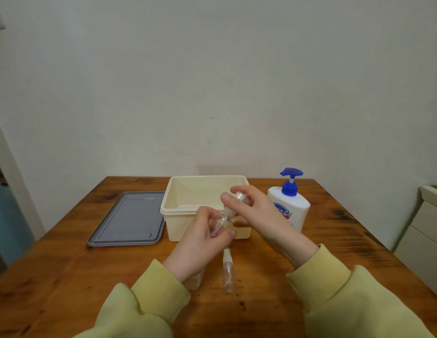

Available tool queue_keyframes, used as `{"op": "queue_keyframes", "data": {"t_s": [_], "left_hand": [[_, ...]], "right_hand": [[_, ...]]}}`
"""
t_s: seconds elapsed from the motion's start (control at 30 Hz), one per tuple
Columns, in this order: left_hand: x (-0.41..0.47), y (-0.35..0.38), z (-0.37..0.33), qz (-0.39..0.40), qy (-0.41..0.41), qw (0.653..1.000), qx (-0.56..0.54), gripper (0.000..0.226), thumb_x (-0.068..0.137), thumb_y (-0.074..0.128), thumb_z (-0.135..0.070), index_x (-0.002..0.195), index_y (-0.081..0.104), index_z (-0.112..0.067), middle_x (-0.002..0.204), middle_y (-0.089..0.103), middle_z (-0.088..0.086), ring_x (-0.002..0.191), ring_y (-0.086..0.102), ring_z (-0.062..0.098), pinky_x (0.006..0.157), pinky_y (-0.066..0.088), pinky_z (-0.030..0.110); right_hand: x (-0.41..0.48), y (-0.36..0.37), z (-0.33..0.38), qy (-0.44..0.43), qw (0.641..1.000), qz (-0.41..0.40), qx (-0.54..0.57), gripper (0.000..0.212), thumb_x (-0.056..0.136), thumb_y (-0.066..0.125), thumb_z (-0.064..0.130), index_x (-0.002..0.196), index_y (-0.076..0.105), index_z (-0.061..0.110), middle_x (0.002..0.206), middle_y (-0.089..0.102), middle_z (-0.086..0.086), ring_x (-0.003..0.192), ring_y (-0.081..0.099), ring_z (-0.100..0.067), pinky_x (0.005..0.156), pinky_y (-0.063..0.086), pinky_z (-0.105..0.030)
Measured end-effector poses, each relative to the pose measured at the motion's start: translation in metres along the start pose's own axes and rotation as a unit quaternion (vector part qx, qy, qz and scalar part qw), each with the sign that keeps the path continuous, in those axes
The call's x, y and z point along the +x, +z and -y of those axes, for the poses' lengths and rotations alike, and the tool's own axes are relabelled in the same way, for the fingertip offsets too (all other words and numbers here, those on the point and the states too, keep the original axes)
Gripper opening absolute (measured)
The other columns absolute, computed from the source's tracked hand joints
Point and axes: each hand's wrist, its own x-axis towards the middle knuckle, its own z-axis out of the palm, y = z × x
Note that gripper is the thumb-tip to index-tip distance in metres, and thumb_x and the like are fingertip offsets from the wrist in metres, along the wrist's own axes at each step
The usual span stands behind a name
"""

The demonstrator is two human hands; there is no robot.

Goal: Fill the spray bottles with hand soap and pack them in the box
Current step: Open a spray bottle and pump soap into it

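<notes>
My left hand (203, 237) grips the body of a small clear spray bottle (218, 224), held tilted above the table in front of the cream box (178, 203). My right hand (256, 211) pinches the bottle's white spray cap (239, 197) between thumb and fingers. A second clear spray bottle (228, 272) lies on the table between my wrists. Part of a third clear bottle (194, 281) shows under my left wrist. The white hand soap bottle (294, 211) with a blue pump stands to the right of the box.
A grey lid (129, 220) lies flat to the left of the box. The wooden table (66, 276) ends at a white wall behind. A white cabinet (427, 235) stands beside the table's right edge.
</notes>
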Motion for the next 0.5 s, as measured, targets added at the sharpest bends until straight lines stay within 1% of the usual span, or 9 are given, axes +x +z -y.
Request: {"op": "queue_keyframes", "data": {"t_s": [0.03,0.1,0.13,0.2,0.27,0.33,0.4,0.47,0.5], "left_hand": [[0.000,0.000,0.000,-0.003,0.000,1.000,0.002,0.028,0.084,0.061,-0.025,0.103,0.041,-0.017,0.075,0.049,-0.008,0.064,0.047,0.002,0.051,0.039,0.004],[0.001,0.000,0.001,-0.007,-0.003,1.000,0.012,0.030,0.084,0.061,-0.027,0.104,0.041,-0.018,0.076,0.049,-0.008,0.065,0.047,0.002,0.051,0.039,0.004],[0.001,0.000,0.001,-0.007,-0.005,1.000,0.014,0.030,0.084,0.061,-0.027,0.104,0.041,-0.018,0.077,0.050,-0.007,0.065,0.047,0.003,0.051,0.039,0.004],[0.001,0.001,0.000,-0.004,-0.009,1.000,0.011,0.028,0.084,0.061,-0.026,0.103,0.041,-0.018,0.078,0.051,-0.006,0.066,0.047,0.003,0.051,0.040,0.003],[0.001,0.002,0.000,-0.004,-0.009,1.000,0.008,0.027,0.084,0.060,-0.026,0.101,0.041,-0.018,0.078,0.052,-0.006,0.066,0.048,0.003,0.051,0.040,0.004],[0.002,0.003,-0.001,-0.007,-0.010,1.000,0.007,0.026,0.084,0.060,-0.026,0.100,0.041,-0.019,0.077,0.051,-0.006,0.065,0.047,0.003,0.051,0.040,0.005],[0.003,0.003,-0.001,-0.009,-0.010,1.000,0.008,0.027,0.084,0.060,-0.026,0.102,0.041,-0.019,0.077,0.051,-0.006,0.065,0.047,0.003,0.052,0.040,0.006],[0.003,0.004,0.000,-0.009,-0.009,1.000,0.015,0.028,0.084,0.060,-0.026,0.104,0.041,-0.018,0.076,0.049,-0.008,0.064,0.047,0.003,0.051,0.040,0.005],[0.003,0.005,0.000,-0.010,-0.007,1.000,0.018,0.028,0.085,0.059,-0.025,0.104,0.041,-0.017,0.075,0.048,-0.008,0.063,0.046,0.003,0.051,0.039,0.004]], "right_hand": [[-0.001,0.000,0.000,0.001,0.999,-0.012,-0.030,0.036,0.080,0.066,0.038,0.107,0.054,0.016,0.085,0.060,0.005,0.076,0.061,-0.008,0.067,0.054,-0.021],[-0.001,-0.001,-0.002,-0.006,0.999,-0.028,-0.030,0.022,0.080,0.069,0.029,0.092,0.057,0.015,0.075,0.059,0.003,0.067,0.058,-0.007,0.061,0.053,-0.020],[-0.002,-0.002,-0.002,-0.004,1.000,-0.019,-0.008,0.015,0.081,0.068,0.020,0.091,0.058,0.016,0.080,0.061,0.001,0.071,0.060,-0.008,0.062,0.054,-0.019],[-0.003,-0.004,-0.002,0.001,1.000,0.011,0.021,0.021,0.083,0.064,0.015,0.102,0.056,0.022,0.097,0.065,-0.001,0.087,0.064,-0.011,0.070,0.057,-0.021],[-0.005,-0.004,-0.001,0.002,0.999,0.019,-0.025,0.030,0.085,0.062,0.031,0.111,0.051,0.023,0.098,0.063,0.000,0.091,0.064,-0.013,0.073,0.057,-0.024],[-0.004,-0.004,-0.002,-0.002,0.997,-0.011,-0.071,0.036,0.082,0.063,0.039,0.109,0.052,0.018,0.087,0.061,0.000,0.080,0.063,-0.011,0.064,0.055,-0.020],[-0.003,-0.007,-0.002,-0.005,0.999,-0.017,-0.038,0.025,0.084,0.065,0.023,0.105,0.056,0.016,0.087,0.063,-0.001,0.077,0.063,-0.009,0.064,0.055,-0.018],[-0.003,-0.011,-0.001,-0.002,1.000,0.021,0.015,0.028,0.085,0.061,0.010,0.111,0.055,0.019,0.098,0.065,-0.001,0.089,0.065,-0.011,0.073,0.056,-0.020],[-0.004,-0.011,-0.001,-0.002,0.999,0.038,0.022,0.032,0.086,0.060,0.010,0.115,0.052,0.021,0.102,0.065,0.000,0.095,0.064,-0.012,0.076,0.056,-0.022]]}}
